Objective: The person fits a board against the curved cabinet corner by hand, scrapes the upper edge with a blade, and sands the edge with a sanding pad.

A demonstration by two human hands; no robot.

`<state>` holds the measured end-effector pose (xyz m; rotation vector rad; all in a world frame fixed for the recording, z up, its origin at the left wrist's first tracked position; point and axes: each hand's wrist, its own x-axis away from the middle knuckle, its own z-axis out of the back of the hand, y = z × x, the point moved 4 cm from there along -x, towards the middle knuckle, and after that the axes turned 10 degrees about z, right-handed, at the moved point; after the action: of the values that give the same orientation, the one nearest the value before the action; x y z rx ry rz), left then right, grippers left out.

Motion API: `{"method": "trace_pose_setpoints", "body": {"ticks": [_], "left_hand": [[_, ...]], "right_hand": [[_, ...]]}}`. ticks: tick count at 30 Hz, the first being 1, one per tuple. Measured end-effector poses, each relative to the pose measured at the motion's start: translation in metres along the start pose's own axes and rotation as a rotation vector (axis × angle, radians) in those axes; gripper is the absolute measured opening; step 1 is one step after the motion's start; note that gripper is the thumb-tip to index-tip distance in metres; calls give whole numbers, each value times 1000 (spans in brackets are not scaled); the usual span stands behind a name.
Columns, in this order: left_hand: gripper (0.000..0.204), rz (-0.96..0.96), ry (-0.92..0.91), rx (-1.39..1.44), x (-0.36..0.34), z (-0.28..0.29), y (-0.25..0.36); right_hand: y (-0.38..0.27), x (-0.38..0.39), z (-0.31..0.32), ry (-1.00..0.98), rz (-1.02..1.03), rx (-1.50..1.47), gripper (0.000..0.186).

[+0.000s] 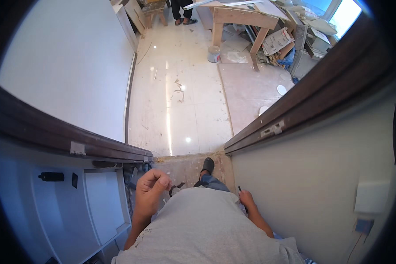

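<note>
My left hand (152, 192) is raised beside my grey shirt (193, 224), its fingers curled toward the thumb; whether anything is inside them I cannot make out. Low at my right side, my right hand (246, 199) grips a thin dark object (240, 188), mostly hidden. My shoed foot (208, 165) stands in a doorway between dark wooden frames (295, 101). A dark strap-like thing (177, 188) shows between my left hand and my leg, partly hidden.
A pale tiled floor (176, 119) lies beyond the threshold, with boards (235, 97) at right. A person's legs (180, 11) stand far back near a wooden bench (244, 17), a bucket (214, 55) and piled debris (277, 44). White shelving (105, 207) is at left.
</note>
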<state>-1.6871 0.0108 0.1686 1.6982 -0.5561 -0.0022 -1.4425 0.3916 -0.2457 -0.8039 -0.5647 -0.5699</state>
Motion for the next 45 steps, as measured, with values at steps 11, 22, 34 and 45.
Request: {"method": "trace_pose_setpoints", "body": {"ticks": [11,22,34,45], "left_hand": [[13,-69,42,35,-123,-5,55],[12,-149,115,123,-299,76,109],[17,-163,226,240,-422,153,157],[14,-194,334,152,-521,115,184]], "right_hand": [[-194,-168,102,61,434,124,37],[-284,-275,151,182,384,172,35],[-311,-288,187,318,8,-139,27],[-289,-400,209,377,89,42,31]]}}
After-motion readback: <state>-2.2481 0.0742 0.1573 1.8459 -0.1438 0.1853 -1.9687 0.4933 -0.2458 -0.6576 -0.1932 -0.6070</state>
